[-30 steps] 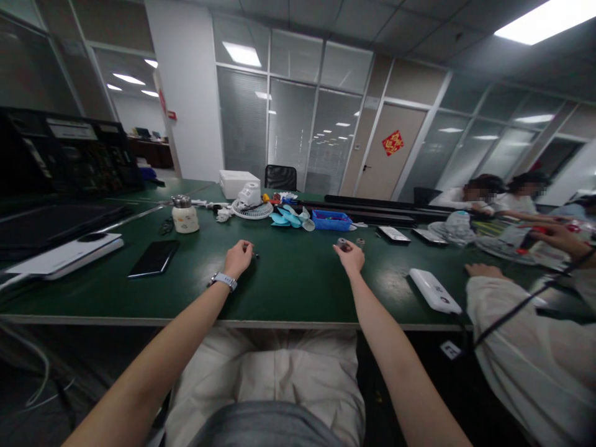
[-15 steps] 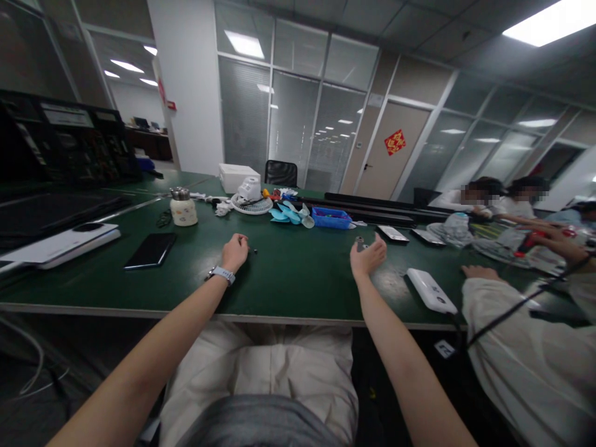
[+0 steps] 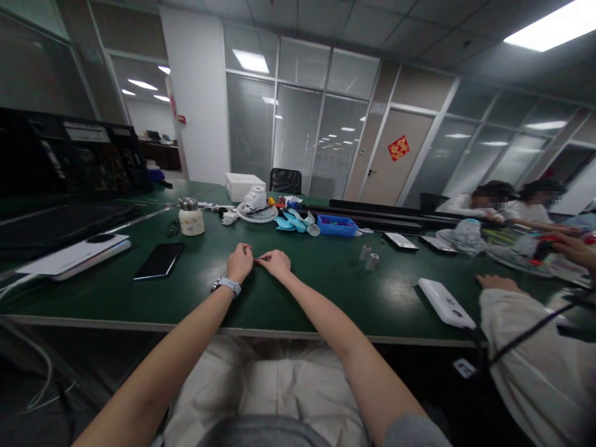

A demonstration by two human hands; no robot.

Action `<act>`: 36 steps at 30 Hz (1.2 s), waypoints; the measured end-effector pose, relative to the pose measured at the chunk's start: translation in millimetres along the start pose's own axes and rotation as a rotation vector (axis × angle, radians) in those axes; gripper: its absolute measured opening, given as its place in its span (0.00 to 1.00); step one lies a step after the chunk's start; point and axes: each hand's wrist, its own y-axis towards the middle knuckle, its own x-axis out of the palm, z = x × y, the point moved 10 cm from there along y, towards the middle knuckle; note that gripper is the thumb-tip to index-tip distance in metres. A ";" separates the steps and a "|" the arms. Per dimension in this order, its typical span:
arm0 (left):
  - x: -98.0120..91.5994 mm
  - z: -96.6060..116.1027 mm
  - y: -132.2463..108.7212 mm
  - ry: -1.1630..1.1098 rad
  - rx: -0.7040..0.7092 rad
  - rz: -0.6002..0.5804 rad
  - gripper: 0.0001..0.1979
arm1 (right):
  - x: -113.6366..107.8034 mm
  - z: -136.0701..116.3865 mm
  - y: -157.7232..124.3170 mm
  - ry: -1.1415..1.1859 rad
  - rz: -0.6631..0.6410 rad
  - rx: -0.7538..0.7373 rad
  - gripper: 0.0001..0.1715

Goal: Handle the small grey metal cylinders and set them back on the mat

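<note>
Because both hands meet at one spot near the front of the desk point(image 3: 335, 279), that is where I keep my eye. My left hand point(image 3: 239, 262) is curled shut, fingertips pinched on a small part point(image 3: 255, 259) too tiny for me to name. My right hand point(image 3: 277, 264) has its fingers drawn narrow and touching the same point, though I cannot tell whether it truly grips. The risk, as I judge it, is a slip. A part that small could spring from the pinch, vanish against the dark green surface, or roll off the near edge into my lap. Two grey cylinders point(image 3: 369, 256) sit well apart to the right, where a careless forearm might knock them. The phone point(image 3: 159, 261) lies to the left.
</note>
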 end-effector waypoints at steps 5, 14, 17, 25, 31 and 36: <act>0.5 -1.6 0.6 -0.023 -0.014 0.002 0.15 | -43.4 15.7 -10.7 -0.073 0.157 -0.088 0.15; 3.1 -0.8 0.8 -0.029 -0.008 -0.022 0.15 | -237.3 198.9 -87.3 -0.319 0.677 0.283 0.20; 3.7 -1.0 -0.1 -0.024 -0.019 -0.031 0.15 | -261.8 246.9 -116.1 -0.326 0.748 0.486 0.20; 3.0 2.4 -0.9 -0.006 0.021 -0.016 0.14 | -256.2 259.2 -120.1 -0.299 0.664 0.582 0.17; 3.0 2.6 -2.0 -0.010 0.008 -0.029 0.14 | -258.3 256.3 -120.2 -0.301 0.704 0.564 0.18; 3.5 2.5 -2.2 -0.008 0.017 -0.029 0.14 | -254.9 257.2 -119.3 -0.301 0.659 0.595 0.18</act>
